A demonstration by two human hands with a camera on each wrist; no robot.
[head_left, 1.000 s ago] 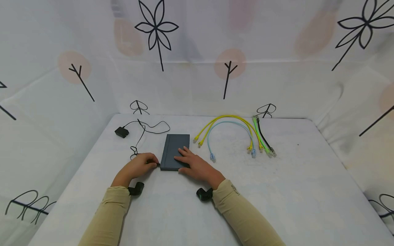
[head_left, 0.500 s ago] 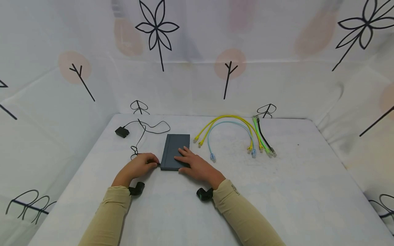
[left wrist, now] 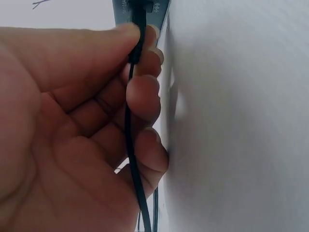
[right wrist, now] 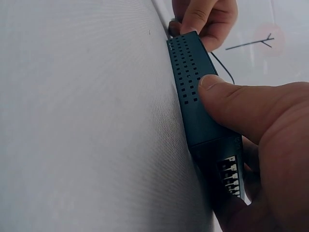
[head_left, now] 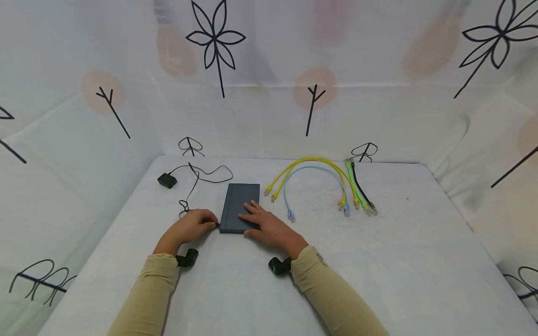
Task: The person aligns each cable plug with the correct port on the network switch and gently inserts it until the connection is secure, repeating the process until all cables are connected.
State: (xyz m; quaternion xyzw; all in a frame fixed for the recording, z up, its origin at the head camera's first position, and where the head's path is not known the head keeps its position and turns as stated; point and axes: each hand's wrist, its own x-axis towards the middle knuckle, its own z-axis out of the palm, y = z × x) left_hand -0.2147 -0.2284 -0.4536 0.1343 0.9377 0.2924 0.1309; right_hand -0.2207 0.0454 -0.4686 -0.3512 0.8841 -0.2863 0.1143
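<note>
A flat dark blue-grey network switch (head_left: 233,210) lies on the table, its vented side (right wrist: 181,72) and a row of ports (right wrist: 231,176) showing in the right wrist view. At the switch's left side, my left hand (head_left: 191,226) pinches a black power plug (left wrist: 139,21) between thumb and forefinger. The plug's tip meets the socket side of the switch; how deep it sits is hidden. Its thin cable (left wrist: 129,125) runs down across the palm. My right hand (head_left: 271,227) holds the switch at its near right corner, thumb against the vented side, fingers spread on top.
A black power adapter (head_left: 167,180) with a looped cord (head_left: 216,181) lies at the back left. Yellow network cables (head_left: 311,158), a light blue one (head_left: 287,198), a green one (head_left: 357,189) and a black one (head_left: 360,186) lie right of the switch. Patterned cloth walls (head_left: 260,116) surround the table.
The whole head view has drifted very slightly. Both hands, the plug and the switch stay where they were.
</note>
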